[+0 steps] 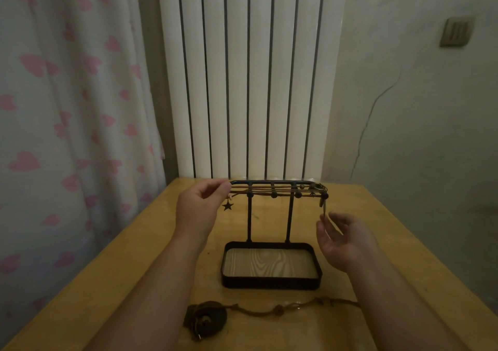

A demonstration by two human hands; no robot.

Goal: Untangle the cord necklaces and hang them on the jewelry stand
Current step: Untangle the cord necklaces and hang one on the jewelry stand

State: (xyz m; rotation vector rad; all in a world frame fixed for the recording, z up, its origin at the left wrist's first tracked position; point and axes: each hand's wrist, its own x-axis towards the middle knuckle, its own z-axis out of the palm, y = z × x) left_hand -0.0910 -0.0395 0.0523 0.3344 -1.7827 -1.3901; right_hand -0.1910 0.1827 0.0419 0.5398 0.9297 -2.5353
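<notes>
The left hand [200,207] pinches the cord necklaces [275,189] stretched along the jewelry stand [289,221]'s top bar, at its left end; the right hand [347,240], fingers relaxed, hovers below its right end.

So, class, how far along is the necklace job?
Done: cords already lie across the stand's top rack, a star charm dangling at its left end. In hand: the left hand pinches the cords there; the right hand is open beside the hanging right end. Left: one necklace lies on the table.
</notes>
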